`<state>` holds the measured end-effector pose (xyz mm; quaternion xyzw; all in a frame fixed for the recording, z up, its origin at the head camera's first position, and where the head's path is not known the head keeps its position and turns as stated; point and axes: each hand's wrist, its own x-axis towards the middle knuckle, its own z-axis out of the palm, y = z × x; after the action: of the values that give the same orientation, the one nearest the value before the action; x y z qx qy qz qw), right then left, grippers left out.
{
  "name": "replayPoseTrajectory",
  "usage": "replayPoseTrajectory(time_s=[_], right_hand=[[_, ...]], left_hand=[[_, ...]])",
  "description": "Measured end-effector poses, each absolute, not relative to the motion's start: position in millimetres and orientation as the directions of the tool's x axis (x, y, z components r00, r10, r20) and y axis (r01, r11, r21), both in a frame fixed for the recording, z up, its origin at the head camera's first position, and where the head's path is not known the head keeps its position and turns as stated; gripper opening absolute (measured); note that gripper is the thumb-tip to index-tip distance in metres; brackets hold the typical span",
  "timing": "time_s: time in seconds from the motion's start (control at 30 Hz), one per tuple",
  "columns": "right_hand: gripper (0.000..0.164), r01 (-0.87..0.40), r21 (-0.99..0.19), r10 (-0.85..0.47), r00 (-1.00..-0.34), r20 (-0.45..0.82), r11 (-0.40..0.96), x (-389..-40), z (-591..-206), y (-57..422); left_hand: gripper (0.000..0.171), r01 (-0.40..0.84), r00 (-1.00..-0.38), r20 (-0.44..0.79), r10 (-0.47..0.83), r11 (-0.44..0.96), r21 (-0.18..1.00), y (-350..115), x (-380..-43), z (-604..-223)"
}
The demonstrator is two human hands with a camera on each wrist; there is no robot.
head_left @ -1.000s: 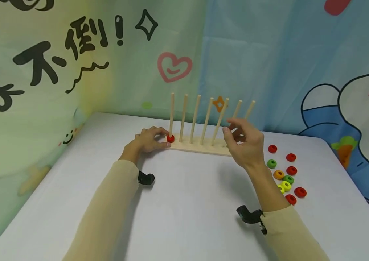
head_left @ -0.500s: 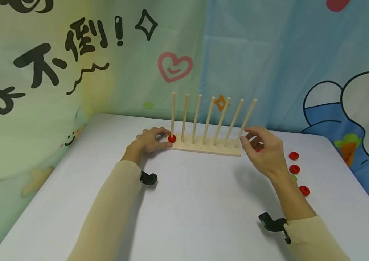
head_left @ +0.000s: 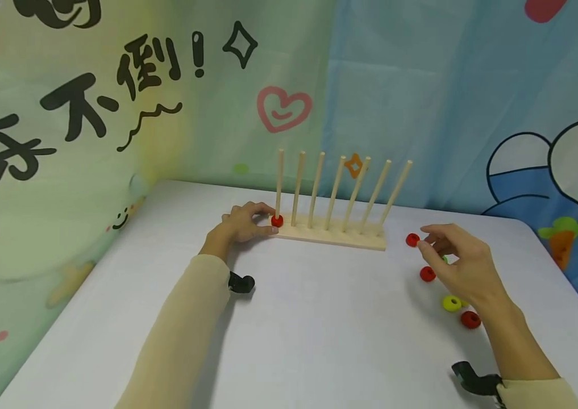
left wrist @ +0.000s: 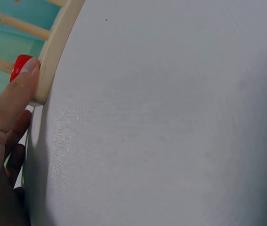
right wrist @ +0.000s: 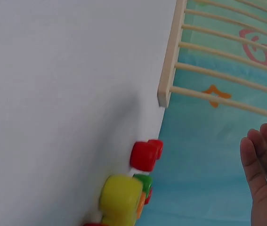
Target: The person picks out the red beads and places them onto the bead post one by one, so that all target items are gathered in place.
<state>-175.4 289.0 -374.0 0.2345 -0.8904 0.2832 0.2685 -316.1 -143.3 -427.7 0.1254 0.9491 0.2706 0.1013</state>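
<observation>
A wooden peg board [head_left: 329, 234] with several upright pegs stands toward the back of the table. One red bead [head_left: 277, 221] sits at the foot of its leftmost peg. My left hand [head_left: 241, 222] grips that end of the board, and in the left wrist view the thumb [left wrist: 15, 89] lies along its edge beside the bead. My right hand [head_left: 460, 261] hovers over the loose beads at the right, holding nothing, its fingers [right wrist: 253, 162] fairly straight in the right wrist view. Near its fingertips lie a red bead [head_left: 412, 240] and another red bead [head_left: 427, 274].
Closer to me lie a yellow bead [head_left: 452, 303] and a red bead [head_left: 470, 320]. A green bead [right wrist: 144, 179] shows among the others in the right wrist view; my right hand partly hides the group. A printed cloth [head_left: 396, 85] hangs behind the white table [head_left: 319, 329].
My right hand has moved right and toward me, from the right-hand pegs to over the loose beads. The left hand keeps its grip on the board's end. The head view has shifted slightly.
</observation>
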Motion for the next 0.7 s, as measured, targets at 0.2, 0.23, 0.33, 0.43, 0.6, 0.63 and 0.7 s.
replayPoseTrajectory(time_s=[0.2,0.23,0.33,0.43,0.6,0.63,0.7], right_hand=[[0.043,-0.548,-0.38,-0.282,-0.775,0.565,0.745,-166.7,-382.3,302.4],[0.043,-0.54,-0.382,-0.282,-0.784,0.553,0.75,-164.4,-383.0,305.1],[0.042,-0.502,-0.4,-0.276,-0.82,0.501,0.767,-158.5,-385.4,311.9],[0.036,-0.434,-0.421,-0.25,-0.871,0.424,0.797,-151.6,-387.2,318.8],[0.037,-0.293,-0.444,-0.185,-0.945,0.27,0.847,-140.2,-388.9,335.1],[0.039,-0.276,-0.444,-0.176,-0.951,0.253,0.853,-138.7,-389.3,339.0],[0.041,-0.258,-0.44,-0.163,-0.957,0.241,0.86,-136.0,-390.6,346.5]], left_hand=[[0.058,0.183,-0.945,-0.134,0.298,0.822,0.54,-147.0,-316.2,-428.1],[0.058,0.183,-0.945,-0.135,0.299,0.821,0.541,-146.0,-316.4,-428.4],[0.058,0.172,-0.946,-0.139,0.292,0.82,0.546,-144.5,-316.0,-427.7],[0.058,0.166,-0.946,-0.146,0.289,0.82,0.547,-145.5,-315.9,-428.1],[0.058,0.164,-0.945,-0.151,0.289,0.822,0.545,-145.8,-318.0,-431.1],[0.057,0.168,-0.945,-0.147,0.291,0.82,0.547,-145.6,-318.3,-430.8],[0.057,0.173,-0.945,-0.142,0.295,0.819,0.547,-144.9,-319.0,-429.8]])
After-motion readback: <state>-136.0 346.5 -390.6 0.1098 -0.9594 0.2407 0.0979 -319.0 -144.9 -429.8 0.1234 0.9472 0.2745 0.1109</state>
